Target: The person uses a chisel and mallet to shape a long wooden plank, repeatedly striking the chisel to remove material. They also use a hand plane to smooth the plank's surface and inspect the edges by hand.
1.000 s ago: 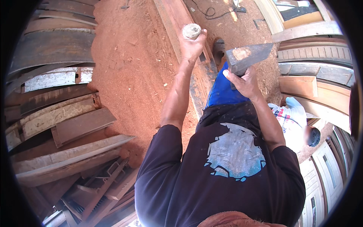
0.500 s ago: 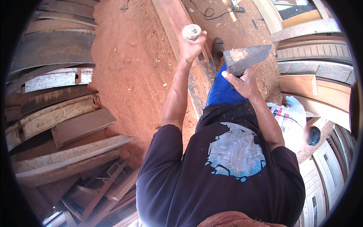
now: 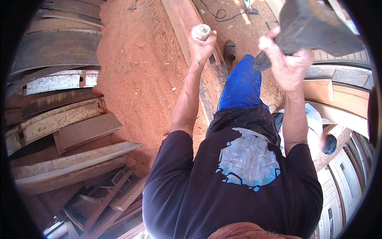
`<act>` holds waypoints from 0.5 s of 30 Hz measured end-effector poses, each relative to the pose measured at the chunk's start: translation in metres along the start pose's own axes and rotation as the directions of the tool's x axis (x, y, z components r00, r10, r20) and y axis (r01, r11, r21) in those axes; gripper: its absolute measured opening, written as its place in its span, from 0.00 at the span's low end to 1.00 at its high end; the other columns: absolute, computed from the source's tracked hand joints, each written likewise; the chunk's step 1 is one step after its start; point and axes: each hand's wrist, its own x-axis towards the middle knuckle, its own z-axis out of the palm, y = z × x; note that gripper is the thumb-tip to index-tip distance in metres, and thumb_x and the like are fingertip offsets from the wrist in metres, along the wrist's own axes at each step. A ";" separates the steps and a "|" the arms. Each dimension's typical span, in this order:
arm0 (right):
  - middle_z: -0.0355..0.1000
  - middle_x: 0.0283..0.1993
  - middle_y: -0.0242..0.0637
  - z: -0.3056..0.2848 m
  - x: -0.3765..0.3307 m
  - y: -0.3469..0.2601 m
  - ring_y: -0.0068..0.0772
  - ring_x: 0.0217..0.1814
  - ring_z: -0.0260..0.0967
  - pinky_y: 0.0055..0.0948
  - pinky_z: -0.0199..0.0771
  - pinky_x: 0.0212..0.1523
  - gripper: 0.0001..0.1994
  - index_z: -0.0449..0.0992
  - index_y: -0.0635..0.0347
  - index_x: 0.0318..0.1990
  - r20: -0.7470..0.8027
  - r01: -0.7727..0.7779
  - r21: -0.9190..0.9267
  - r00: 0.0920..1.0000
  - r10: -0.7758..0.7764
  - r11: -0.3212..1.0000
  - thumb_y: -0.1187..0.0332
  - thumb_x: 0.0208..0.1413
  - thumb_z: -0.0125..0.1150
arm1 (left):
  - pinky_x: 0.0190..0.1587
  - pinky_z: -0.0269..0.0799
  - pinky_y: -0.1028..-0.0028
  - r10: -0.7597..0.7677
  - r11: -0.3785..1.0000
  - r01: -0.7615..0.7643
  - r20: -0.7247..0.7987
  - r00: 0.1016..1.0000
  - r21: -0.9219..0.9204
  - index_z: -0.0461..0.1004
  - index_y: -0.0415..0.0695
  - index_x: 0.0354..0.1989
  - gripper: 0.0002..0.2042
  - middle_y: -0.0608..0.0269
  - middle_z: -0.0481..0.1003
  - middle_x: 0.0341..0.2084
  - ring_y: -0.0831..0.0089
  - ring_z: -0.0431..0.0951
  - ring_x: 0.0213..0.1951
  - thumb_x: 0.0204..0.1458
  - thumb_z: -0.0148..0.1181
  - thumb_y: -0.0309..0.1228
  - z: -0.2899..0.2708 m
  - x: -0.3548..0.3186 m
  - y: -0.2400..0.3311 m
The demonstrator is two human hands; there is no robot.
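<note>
My left hand (image 3: 202, 49) is closed around the upright handle of a chisel (image 3: 201, 32); its round, pale, battered wooden end shows above my fist, and its blade is hidden below. Beneath this hand lies a long reddish-brown timber piece (image 3: 181, 16) with a recess cut into it. Raised at the right, close to the camera, my right hand (image 3: 287, 65) grips the handle of a dark mallet (image 3: 314, 30) with a wedge-shaped head. The mallet is held well apart from the chisel.
Reddish sawdust (image 3: 139, 75) covers the ground. Stacked boards (image 3: 55, 49) line the left, with more planks (image 3: 338, 91) on the right. A black cable (image 3: 221, 16) lies beyond the timber. Another person in a white shirt (image 3: 314, 117) is low at the right, near door panels (image 3: 348, 175).
My right hand has lifted the mallet up and to the right, nearer the camera, and turned its head. My left hand and the chisel have barely moved.
</note>
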 end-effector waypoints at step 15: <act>0.74 0.29 0.32 0.018 0.071 -0.061 0.22 0.27 0.72 0.21 0.74 0.32 0.12 0.75 0.63 0.48 -0.288 0.483 0.134 0.854 -0.432 0.866 0.69 0.62 0.70 | 0.29 0.72 0.77 -0.042 0.998 0.043 0.018 0.999 -0.037 0.77 0.42 0.28 0.08 0.72 0.77 0.21 0.83 0.76 0.25 0.55 0.70 0.27 -0.006 0.003 -0.007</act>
